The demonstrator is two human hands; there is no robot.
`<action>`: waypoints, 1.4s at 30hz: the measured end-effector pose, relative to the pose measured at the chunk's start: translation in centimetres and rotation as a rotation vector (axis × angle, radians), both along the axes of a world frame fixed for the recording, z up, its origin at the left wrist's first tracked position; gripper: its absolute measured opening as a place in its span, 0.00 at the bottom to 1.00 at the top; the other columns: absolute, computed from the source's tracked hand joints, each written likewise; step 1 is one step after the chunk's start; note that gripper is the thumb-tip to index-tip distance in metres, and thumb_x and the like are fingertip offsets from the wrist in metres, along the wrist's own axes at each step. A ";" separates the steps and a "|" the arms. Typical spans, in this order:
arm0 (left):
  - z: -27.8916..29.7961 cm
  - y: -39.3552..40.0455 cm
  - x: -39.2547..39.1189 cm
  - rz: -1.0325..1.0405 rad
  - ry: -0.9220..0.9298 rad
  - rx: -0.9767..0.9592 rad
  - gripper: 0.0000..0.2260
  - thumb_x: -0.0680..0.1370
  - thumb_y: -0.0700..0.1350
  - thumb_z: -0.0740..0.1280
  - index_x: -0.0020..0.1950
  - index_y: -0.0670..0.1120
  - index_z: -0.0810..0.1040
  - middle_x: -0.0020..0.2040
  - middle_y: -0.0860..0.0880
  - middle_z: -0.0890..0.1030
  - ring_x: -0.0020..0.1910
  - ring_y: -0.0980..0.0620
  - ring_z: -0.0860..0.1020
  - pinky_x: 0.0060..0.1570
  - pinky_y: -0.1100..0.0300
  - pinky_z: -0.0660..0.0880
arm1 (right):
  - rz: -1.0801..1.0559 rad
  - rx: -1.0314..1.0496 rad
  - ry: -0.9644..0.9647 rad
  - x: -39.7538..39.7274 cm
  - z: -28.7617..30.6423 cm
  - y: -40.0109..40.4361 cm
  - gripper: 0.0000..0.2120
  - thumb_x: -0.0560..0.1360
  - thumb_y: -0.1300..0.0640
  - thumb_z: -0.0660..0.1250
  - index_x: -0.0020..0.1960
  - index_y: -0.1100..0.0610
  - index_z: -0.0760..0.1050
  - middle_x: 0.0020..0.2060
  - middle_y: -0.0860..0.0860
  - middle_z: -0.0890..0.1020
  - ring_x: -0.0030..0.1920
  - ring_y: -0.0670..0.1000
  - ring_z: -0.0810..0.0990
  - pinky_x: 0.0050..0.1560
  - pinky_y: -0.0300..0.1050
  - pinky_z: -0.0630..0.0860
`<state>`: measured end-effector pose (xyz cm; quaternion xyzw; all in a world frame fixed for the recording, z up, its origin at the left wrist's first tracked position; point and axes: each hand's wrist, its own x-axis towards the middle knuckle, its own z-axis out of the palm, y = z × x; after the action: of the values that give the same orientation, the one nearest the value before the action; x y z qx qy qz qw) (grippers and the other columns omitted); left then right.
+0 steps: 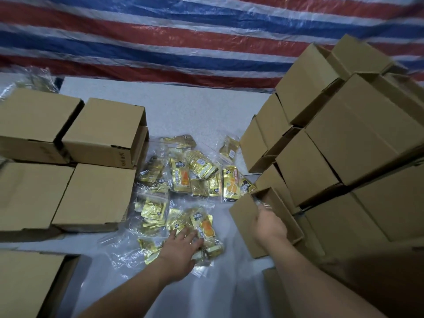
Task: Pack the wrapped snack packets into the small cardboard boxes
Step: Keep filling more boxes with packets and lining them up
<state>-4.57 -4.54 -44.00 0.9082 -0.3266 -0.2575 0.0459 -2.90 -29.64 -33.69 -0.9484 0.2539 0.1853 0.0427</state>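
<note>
Fingers (188,236) of the left hand (181,251) are spread flat on gold snack packets (181,177) heaped mid-table (183,106). An open small box (263,216) at the heap's right edge is gripped at its rim by the right hand (269,226), thumb hidden. Closed boxes (96,198) are stacked on both sides.

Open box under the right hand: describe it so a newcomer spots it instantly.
Start at the tall stack of cardboard boxes on the right. At its foot, beside the gold snack packets, one small box lies tilted. Unlike its neighbours, its mouth gapes open and the right hand rests on it.
</note>
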 end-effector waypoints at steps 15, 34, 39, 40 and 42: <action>2.6 0.0 -0.1 0.041 0.066 -0.086 0.27 0.83 0.49 0.56 0.82 0.49 0.52 0.82 0.46 0.51 0.81 0.46 0.49 0.77 0.43 0.46 | -0.054 -0.119 -0.339 -0.1 1.3 -0.7 0.14 0.76 0.50 0.66 0.56 0.58 0.72 0.52 0.56 0.78 0.54 0.58 0.78 0.50 0.51 0.73; 13.7 15.1 16.9 0.775 -0.565 -0.053 0.38 0.78 0.67 0.57 0.80 0.46 0.52 0.80 0.44 0.58 0.78 0.42 0.59 0.76 0.41 0.53 | 0.212 0.629 -0.456 4.3 2.7 13.5 0.07 0.80 0.56 0.63 0.43 0.52 0.75 0.39 0.47 0.80 0.40 0.45 0.79 0.42 0.45 0.79; 12.0 13.9 21.2 0.699 -0.419 0.172 0.40 0.78 0.66 0.58 0.81 0.47 0.46 0.82 0.44 0.51 0.80 0.40 0.52 0.74 0.35 0.52 | 0.249 0.611 -0.486 4.2 3.5 12.8 0.06 0.80 0.55 0.63 0.45 0.49 0.76 0.40 0.43 0.80 0.41 0.41 0.78 0.38 0.35 0.72; 11.7 13.3 21.4 0.689 -0.404 0.193 0.37 0.80 0.63 0.57 0.82 0.47 0.46 0.82 0.45 0.50 0.80 0.40 0.51 0.74 0.35 0.54 | 0.257 0.602 -0.484 4.4 3.7 12.4 0.06 0.80 0.55 0.63 0.46 0.49 0.76 0.41 0.43 0.80 0.42 0.40 0.77 0.38 0.35 0.72; 11.7 12.3 21.4 0.713 -0.392 0.195 0.30 0.83 0.52 0.54 0.82 0.46 0.46 0.82 0.45 0.50 0.80 0.41 0.51 0.74 0.34 0.56 | 0.267 0.592 -0.473 4.7 3.9 11.8 0.06 0.80 0.55 0.62 0.46 0.49 0.76 0.41 0.43 0.79 0.42 0.40 0.77 0.37 0.33 0.71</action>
<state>16.87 7.78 -32.33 0.9963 0.0317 -0.0778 -0.0172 1.84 -17.81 -29.77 -0.9362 0.0472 0.0307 0.3468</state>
